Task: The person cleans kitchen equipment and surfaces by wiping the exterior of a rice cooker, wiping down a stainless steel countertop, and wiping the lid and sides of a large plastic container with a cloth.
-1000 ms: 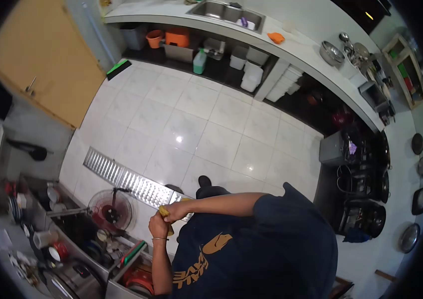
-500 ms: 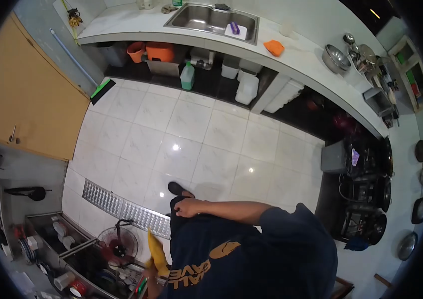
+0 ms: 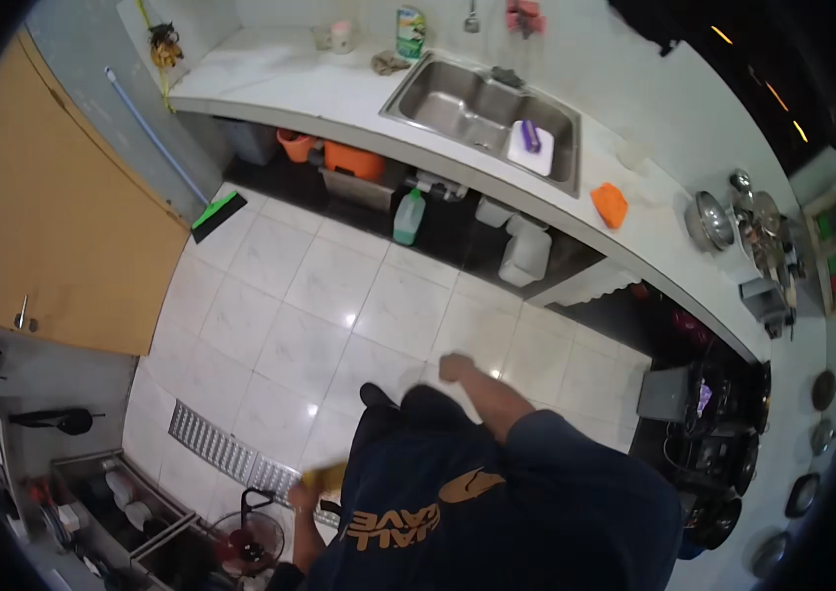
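My left hand (image 3: 304,495) hangs low at my left side, shut on a yellow cloth (image 3: 325,478) that sticks out just above it. It is over the floor drain grate (image 3: 213,445) and close to a small red fan (image 3: 246,544). My right hand (image 3: 454,366) is out in front of my dark blue shirt over the white tiled floor (image 3: 310,295). It is blurred, with its fingers curled in and nothing in it. A dark shoe (image 3: 375,396) shows below my waist.
A white counter (image 3: 270,79) with a steel sink (image 3: 477,103) runs along the far side, with an orange cloth (image 3: 610,205) and metal bowls (image 3: 713,222) on it. Tubs, buckets and a green bottle (image 3: 408,217) stand underneath. A wooden door (image 3: 44,217) is at left, racks of dishes lower left, and burners with pans at right.
My right hand left the cloth, rested at my waist, then swung forward. My left hand dropped to my side with the yellow cloth. The view has shifted toward the sink counter.
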`<state>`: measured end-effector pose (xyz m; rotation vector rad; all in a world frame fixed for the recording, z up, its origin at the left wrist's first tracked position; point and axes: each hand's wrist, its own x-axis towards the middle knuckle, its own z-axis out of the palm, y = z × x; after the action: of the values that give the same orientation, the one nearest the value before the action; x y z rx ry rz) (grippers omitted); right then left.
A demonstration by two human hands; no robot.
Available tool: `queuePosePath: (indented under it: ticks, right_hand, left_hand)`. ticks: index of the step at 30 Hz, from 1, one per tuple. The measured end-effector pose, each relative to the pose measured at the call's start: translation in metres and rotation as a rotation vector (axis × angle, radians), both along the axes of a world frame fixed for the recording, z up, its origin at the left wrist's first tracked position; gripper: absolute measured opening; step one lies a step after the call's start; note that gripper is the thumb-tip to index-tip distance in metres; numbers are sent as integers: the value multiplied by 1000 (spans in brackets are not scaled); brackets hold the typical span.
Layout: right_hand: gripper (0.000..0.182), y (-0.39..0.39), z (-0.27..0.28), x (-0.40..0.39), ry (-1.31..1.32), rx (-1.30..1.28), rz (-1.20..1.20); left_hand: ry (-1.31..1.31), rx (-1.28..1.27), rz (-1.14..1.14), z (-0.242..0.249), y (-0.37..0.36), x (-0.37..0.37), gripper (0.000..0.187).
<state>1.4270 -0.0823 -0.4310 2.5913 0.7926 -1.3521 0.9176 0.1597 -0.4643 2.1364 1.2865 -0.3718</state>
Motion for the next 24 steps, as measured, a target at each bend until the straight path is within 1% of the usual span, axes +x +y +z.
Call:
queuePosePath:
  ticks: [1,2,3,4,5,6,7,9,10,11,13,14,15,16,17,18,19,20,21,24]
  right_hand:
    - [36,3,-21,30,2,10,-45]
    - [36,14,-16,53,-38,79,-80]
    - [36,26,-13,74,-83,148,-119]
    - [36,40,-14,89,-69,138,-119]
    - [36,53,-17,105,-78,192,-86]
    - [35,65,-19,120,-87,245,-51]
    - [35,79,-22,133,-79,233,-42]
    - [34,117,-31,158,28,142,136]
    - [34,136,-35,174,85,100,231]
    - [34,151,-48,188,105,97,257]
    - [35,193,-90,216,95,133,285]
    - [35,227,-104,244,81,156,306]
    - [35,266,-102,265,103,172,340]
    - [38,298,-92,282,3,221,234]
    - [41,326,-89,299,-90,257,133]
    - [44,358,-97,322,-167,308,109]
    - [46,389,-110,345,-240,362,89]
    - [47,419,-147,367,-401,372,51]
    - [48,450,-166,392,-458,380,30]
    - [50,530,-231,487,-579,309,34]
  left_hand:
    - [-99,-13,40,10,25,45,51]
    - [-242,112,-112,9,50,76,41]
    - [-380,29,4,29,68,115,37]
    - [-520,-55,125,57,82,154,33]
    - [-509,-63,133,79,94,181,33]
    - [-624,-134,240,99,104,207,32]
    - [-738,-203,350,107,112,226,31]
    - [-702,-182,388,97,121,239,30]
    - [-674,-152,414,95,122,239,28]
    - [-641,-116,448,92,121,234,26]
    - [-412,-83,438,52,104,196,29]
    - [-329,-145,549,30,84,180,37]
    - [126,-60,301,11,64,150,48]
    - [373,-172,200,11,49,142,55]
    - [514,-222,120,14,22,135,57]
    - [647,-275,27,33,10,151,60]
    - [725,-409,236,57,7,164,61]
    - [817,-513,442,124,18,218,61]
    - [778,-539,571,150,17,242,61]
    - [627,-577,712,177,-23,260,60]
